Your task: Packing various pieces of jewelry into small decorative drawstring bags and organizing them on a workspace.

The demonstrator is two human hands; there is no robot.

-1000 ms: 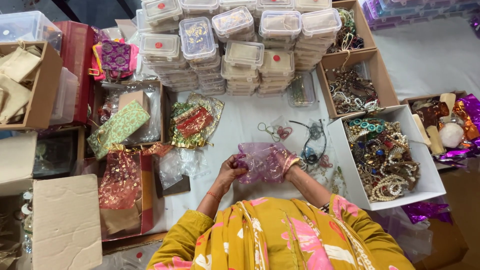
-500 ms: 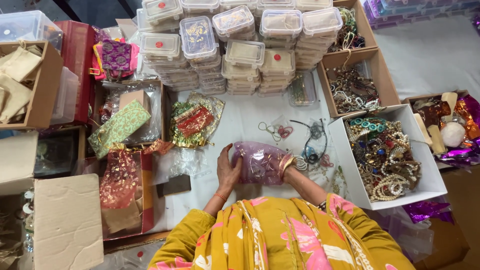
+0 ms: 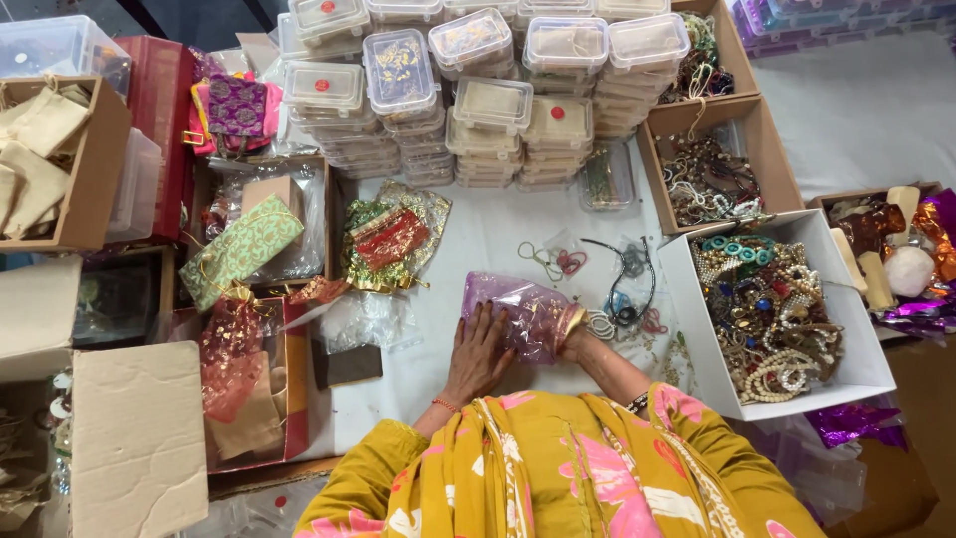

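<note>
Your left hand (image 3: 480, 354) lies flat with its fingers spread, pressing on the near edge of a sheer purple organza pouch (image 3: 518, 314) that rests on the white bench (image 3: 498, 234) just below the middle of the frame. Your right hand (image 3: 570, 334) is mostly hidden behind the pouch at its right end; it touches the fabric there, but you cannot tell from this view whether its fingers are curled around it or lying open.

Right of the pouch sit loose hair ties and cords (image 3: 622, 289), and beyond them, at centre right, a white box (image 3: 856, 349) heaped with bangles and bead necklaces. Above that box a brown cardboard box (image 3: 772, 149) holds more tangled jewellery.

Along the top of the frame stand stacks of clear lidded plastic containers (image 3: 478, 90). Left of the pouch, near the middle, a gold-and-red pouch in clear wrap (image 3: 390, 239) lies on the bench, and further left a green patterned pouch (image 3: 241, 249) rests tilted in a tray. At lower left a red sheer pouch (image 3: 231, 349) lies beside a flat piece of cardboard (image 3: 139, 438), and at upper left an open cardboard box (image 3: 95, 169) holds beige cloth bags.
</note>
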